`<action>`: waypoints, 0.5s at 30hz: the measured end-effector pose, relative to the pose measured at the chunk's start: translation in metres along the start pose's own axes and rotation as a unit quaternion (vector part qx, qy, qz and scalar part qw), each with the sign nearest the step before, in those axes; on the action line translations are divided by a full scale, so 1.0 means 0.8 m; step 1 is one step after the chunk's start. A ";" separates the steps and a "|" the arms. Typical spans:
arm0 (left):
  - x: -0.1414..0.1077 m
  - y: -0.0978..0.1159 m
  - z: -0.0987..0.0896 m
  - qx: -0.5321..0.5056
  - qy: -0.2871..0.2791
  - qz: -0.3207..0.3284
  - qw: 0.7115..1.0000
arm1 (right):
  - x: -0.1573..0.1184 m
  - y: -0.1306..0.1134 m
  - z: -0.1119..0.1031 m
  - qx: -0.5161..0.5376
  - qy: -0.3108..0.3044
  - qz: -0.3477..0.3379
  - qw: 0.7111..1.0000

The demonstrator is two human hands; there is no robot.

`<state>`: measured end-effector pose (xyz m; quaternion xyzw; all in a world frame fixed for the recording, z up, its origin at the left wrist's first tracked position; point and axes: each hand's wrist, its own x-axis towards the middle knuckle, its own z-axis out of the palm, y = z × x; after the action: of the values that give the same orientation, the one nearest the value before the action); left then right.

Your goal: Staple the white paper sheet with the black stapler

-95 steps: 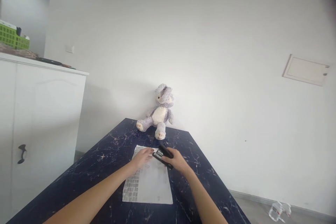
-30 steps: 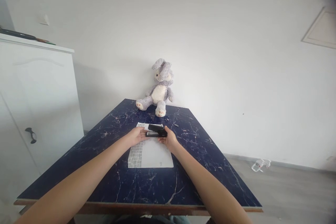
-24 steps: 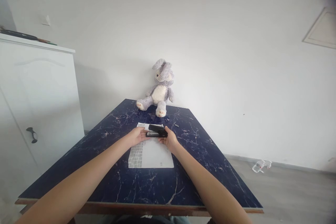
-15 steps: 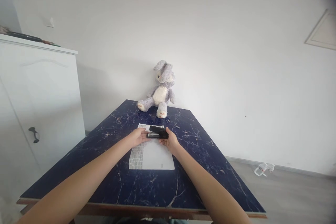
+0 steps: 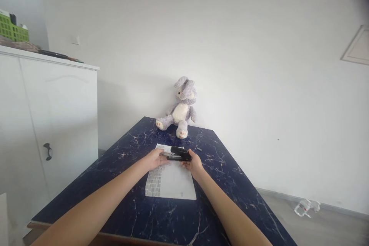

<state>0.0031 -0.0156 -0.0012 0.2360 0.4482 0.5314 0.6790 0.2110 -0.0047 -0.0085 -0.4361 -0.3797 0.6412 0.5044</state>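
Observation:
A black stapler (image 5: 184,155) is held over the sheet of paper, its top arm tilted up from the base and silvery metal showing inside. My right hand (image 5: 196,164) grips its rear end, thumb on top and fingers below. At the opposite end, my left hand (image 5: 155,159) is closed with the thumb on a thin silvery piece (image 5: 165,154) that sticks out of the stapler's mouth. Whether that piece is a staple strip or part of the stapler I cannot tell. Beneath both hands lies the white paper (image 5: 175,184), with a grey brick-like pattern along its left side.
A grey plush rabbit (image 5: 181,109) sits at the far end of the dark blue marbled table (image 5: 129,207). Right of the paper lies a small grey piece (image 5: 199,149). A white cabinet (image 5: 69,115) stands at the left; a clear plastic item (image 5: 302,208) is on the floor.
The view has shifted, so everything sits lower and further right. The silvery piece now sticks out further from the stapler, toward my left hand. My right hand keeps its hold.

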 end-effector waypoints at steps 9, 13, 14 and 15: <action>0.000 0.005 -0.005 -0.012 -0.035 0.021 0.999 | -0.009 -0.018 -0.004 -0.115 -0.030 -0.214 0.969; 0.002 0.005 -0.008 -0.021 -0.030 0.056 0.998 | -0.035 -0.027 0.007 -0.326 -0.079 -0.410 0.848; 0.001 0.005 -0.009 -0.020 -0.029 0.067 0.997 | -0.043 -0.028 0.011 -0.368 -0.101 -0.448 0.808; 0.000 0.006 -0.009 -0.020 -0.030 0.076 0.996 | -0.051 -0.029 0.015 -0.400 -0.125 -0.479 0.771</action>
<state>-0.0058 -0.0151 -0.0012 0.2716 0.3974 0.5833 0.6543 0.2117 -0.0407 0.0239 -0.2764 -0.8213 0.1552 0.4743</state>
